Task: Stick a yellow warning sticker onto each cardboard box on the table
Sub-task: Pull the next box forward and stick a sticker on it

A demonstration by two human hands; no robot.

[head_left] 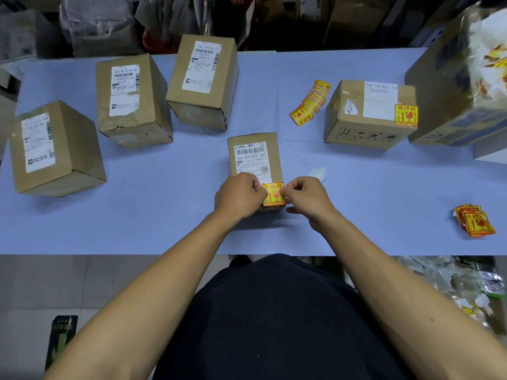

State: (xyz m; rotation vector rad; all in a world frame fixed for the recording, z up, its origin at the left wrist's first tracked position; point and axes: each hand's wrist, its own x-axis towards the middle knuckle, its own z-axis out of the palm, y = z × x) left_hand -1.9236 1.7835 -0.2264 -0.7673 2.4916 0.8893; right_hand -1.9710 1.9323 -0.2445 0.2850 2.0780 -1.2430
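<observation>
A small cardboard box point(253, 149) with a white shipping label lies in front of me on the blue table point(164, 209). Over its near end I hold a yellow warning sticker point(273, 194). My left hand point(238, 194) pinches the sticker's left edge and my right hand point(307, 197) pinches its right edge. Three more cardboard boxes stand at the left: one at far left point(55, 149), one behind it point(131, 100) and one at the middle back point(203, 80). A box on the right point(367, 116) carries a yellow sticker point(406, 115).
A fanned strip of yellow stickers point(310, 104) lies behind the small box. Another pile of stickers point(473, 219) sits at the right near the table's front edge. A large printed carton point(455, 86) stands at the far right. A white scrap point(317, 172) lies beside my right hand.
</observation>
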